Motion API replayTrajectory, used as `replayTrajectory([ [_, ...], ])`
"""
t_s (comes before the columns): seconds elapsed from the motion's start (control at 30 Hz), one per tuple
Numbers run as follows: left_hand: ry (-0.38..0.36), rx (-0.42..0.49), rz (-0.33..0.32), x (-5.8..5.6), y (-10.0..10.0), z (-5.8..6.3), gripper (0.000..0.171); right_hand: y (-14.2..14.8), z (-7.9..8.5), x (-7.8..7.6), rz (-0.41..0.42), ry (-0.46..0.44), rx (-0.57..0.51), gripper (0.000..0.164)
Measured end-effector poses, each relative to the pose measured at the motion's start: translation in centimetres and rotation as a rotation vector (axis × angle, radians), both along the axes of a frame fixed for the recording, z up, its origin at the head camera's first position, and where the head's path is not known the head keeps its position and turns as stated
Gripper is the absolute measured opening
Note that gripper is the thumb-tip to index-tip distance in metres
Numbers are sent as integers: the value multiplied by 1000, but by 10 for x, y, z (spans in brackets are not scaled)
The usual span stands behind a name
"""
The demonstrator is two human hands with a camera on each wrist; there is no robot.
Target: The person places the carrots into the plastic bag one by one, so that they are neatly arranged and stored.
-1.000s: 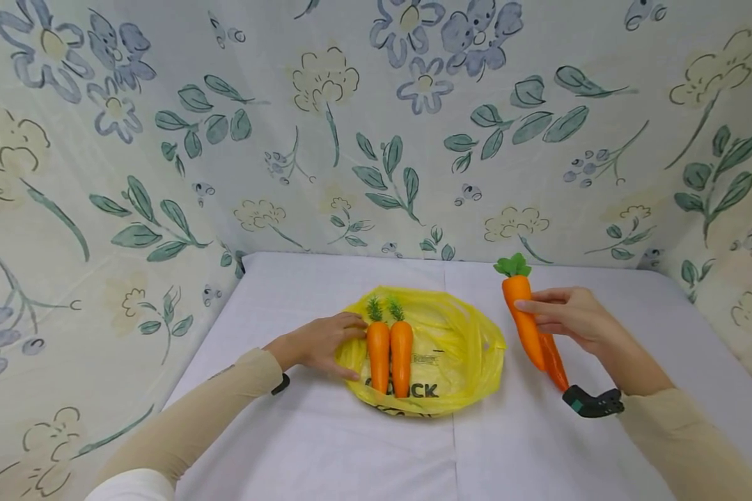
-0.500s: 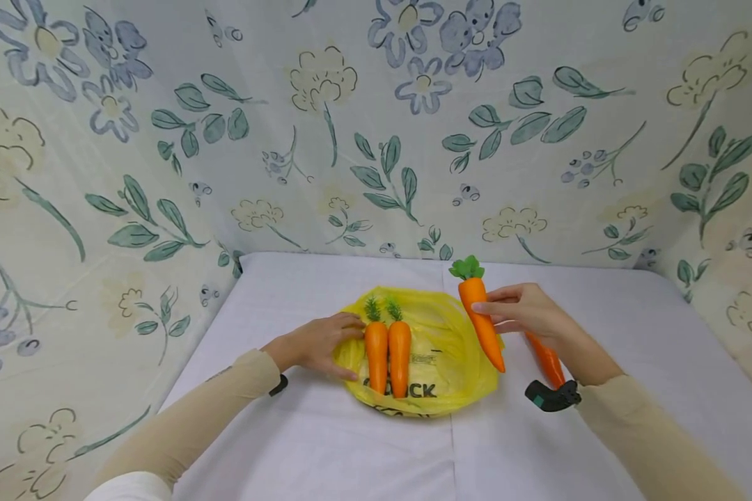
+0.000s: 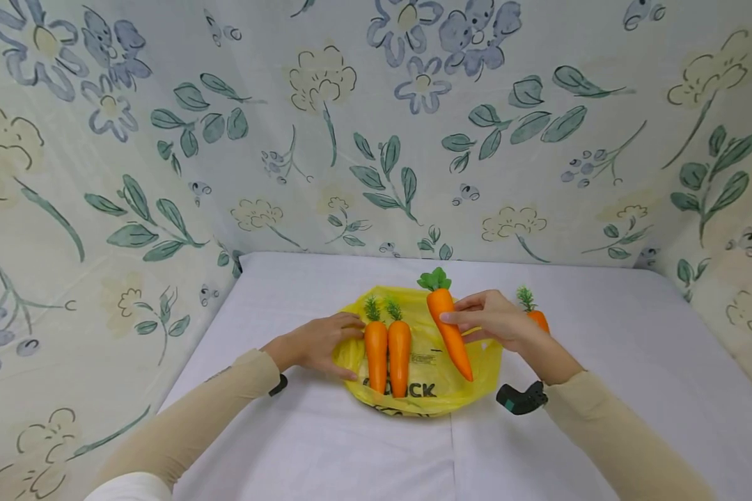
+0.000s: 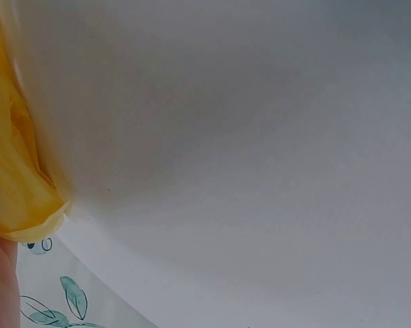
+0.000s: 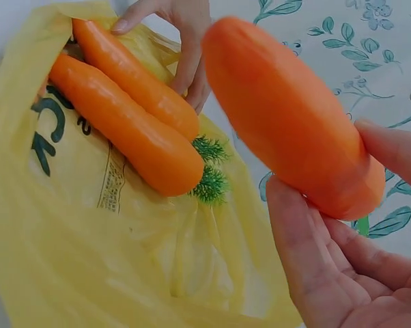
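Observation:
My left hand (image 3: 321, 346) grips the left edge of a yellow plastic bag (image 3: 485, 379), its thumb and fingers spread along the rim. Two orange carrots (image 3: 376, 351) with feathery green tops lie side by side in the bag, close to those fingers. Over the right part of the bag, my right hand (image 3: 495, 321) pinches a third carrot (image 3: 449, 334) between thumb and fingers. This one has broad green leaves and tilts with its tip down to the right. In the right wrist view, the held carrot (image 5: 287, 109) appears above the bag.
Another carrot (image 3: 538, 320) with a feathery top lies on the white cloth (image 3: 633, 334) to the right, partly hidden behind my right hand. A floral fabric backdrop (image 3: 376, 125) rises behind and beside the table.
My right hand has carried the leafy carrot left, from beside the bag to above it. The carrot on the right now shows its top. My left hand stays at the bag's edge.

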State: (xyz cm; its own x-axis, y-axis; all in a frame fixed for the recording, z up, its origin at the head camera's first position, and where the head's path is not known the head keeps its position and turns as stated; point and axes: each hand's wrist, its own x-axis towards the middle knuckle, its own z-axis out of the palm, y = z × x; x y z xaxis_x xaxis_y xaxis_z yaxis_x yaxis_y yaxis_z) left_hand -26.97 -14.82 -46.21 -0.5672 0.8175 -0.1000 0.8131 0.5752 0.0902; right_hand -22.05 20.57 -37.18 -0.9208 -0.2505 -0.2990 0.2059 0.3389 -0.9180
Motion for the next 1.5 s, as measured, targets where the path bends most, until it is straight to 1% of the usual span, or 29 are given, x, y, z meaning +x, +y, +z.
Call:
replayTrajectory([
  [0.1, 2, 6, -2, 0, 0, -1, 86, -4, -3, 0, 13, -5, -8, 66],
  [0.3, 1, 11, -1, 0, 0, -1, 86, -11, -11, 0, 36, -8, -5, 65],
  [0.57, -2, 16, -3, 0, 0, -1, 85, -19, -25, -2, 39, -51, 3, 65],
  [0.73, 4, 14, -8, 0, 0, 0, 86, -23, -34, -2, 50, -72, -19, 62],
  [0.87, 2, 20, -14, 0, 0, 0, 86, -26, -39, -3, 47, -90, -21, 56],
  [1.07, 10, 25, -22, -1, -1, -1, 86, -28, -45, -2, 48, -111, -11, 42],
  [1.3, 7, 18, -18, -1, -1, -1, 87, -29, -48, -2, 33, -138, -17, 40],
  [1.5, 0, 12, -7, 0, -1, 0, 86, -30, -52, -1, 26, -141, -14, 40],
])
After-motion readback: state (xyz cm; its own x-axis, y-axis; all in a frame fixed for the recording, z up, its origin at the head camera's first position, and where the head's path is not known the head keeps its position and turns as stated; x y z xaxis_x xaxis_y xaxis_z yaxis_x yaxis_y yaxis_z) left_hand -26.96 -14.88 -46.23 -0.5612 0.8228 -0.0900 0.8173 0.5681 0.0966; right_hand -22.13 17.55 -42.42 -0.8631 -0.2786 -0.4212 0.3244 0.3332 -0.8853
